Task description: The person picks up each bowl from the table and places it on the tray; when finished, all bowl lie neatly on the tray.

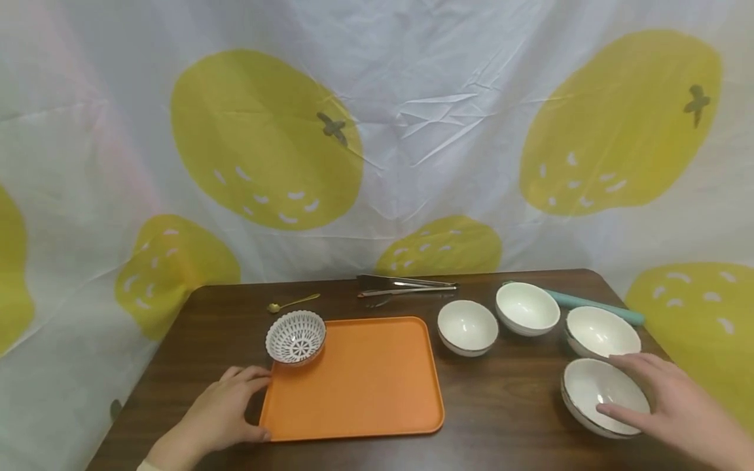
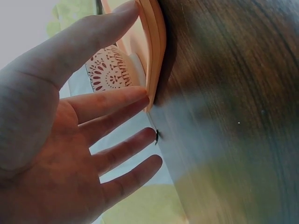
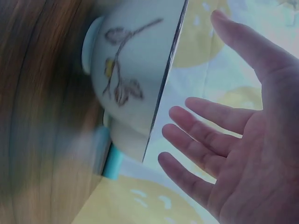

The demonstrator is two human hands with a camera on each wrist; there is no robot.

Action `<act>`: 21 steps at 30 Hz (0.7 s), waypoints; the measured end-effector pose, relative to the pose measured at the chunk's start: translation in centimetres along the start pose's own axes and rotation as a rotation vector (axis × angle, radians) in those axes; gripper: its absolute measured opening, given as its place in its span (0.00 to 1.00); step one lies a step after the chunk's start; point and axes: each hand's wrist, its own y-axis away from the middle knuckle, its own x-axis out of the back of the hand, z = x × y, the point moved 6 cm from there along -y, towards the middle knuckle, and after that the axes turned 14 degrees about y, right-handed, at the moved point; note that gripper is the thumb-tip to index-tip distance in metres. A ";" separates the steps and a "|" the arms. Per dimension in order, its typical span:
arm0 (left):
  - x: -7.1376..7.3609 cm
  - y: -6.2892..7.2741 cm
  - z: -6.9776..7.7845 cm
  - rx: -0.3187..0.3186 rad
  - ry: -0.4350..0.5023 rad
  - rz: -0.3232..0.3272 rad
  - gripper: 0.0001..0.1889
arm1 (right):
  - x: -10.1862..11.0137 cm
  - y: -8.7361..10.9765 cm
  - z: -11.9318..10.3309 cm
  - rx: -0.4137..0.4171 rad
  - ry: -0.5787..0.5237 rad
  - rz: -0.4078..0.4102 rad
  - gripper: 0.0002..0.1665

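My left hand [image 1: 220,412] is at the left edge of an orange tray [image 1: 377,392], thumb and fingertips right at its rim, the fingers nearly straight. A patterned bowl [image 1: 296,337] with a scalloped rim sits on the tray's far left corner. Over the right side of a white bowl [image 1: 601,396] hovers my right hand [image 1: 668,396], thumb and fingers spread. In the right wrist view this bowl [image 3: 135,60] shows a painted branch on its outside, and the fingers stand apart from its dark rim.
Three more white bowls [image 1: 468,327] stand on the dark wooden table [image 1: 501,399], right of the tray. Behind them lies a teal stick-like thing [image 1: 595,305]. Metal tongs [image 1: 412,284] and a small gold spoon [image 1: 292,303] lie at the back, before a fruit-print curtain [image 1: 400,163].
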 end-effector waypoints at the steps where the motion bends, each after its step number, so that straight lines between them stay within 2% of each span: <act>1: 0.0 0.0 0.0 -0.005 0.000 0.002 0.45 | 0.0 0.2 0.3 0.000 0.001 0.003 0.42; 7: 0.3 -0.2 0.1 -0.023 -0.011 0.012 0.44 | -0.9 1.3 1.5 -0.026 -0.087 -0.024 0.42; 12: 0.1 -0.4 -0.1 0.001 0.005 -0.002 0.43 | -1.6 2.0 2.3 -0.072 -0.122 -0.078 0.48; 15: 0.1 -0.4 -0.2 0.019 0.012 -0.003 0.43 | -1.7 2.1 2.1 -0.068 -0.129 -0.093 0.53; 21: -0.1 -0.3 -0.2 0.021 0.016 -0.008 0.43 | -2.3 2.2 1.8 -0.029 -0.167 -0.073 0.60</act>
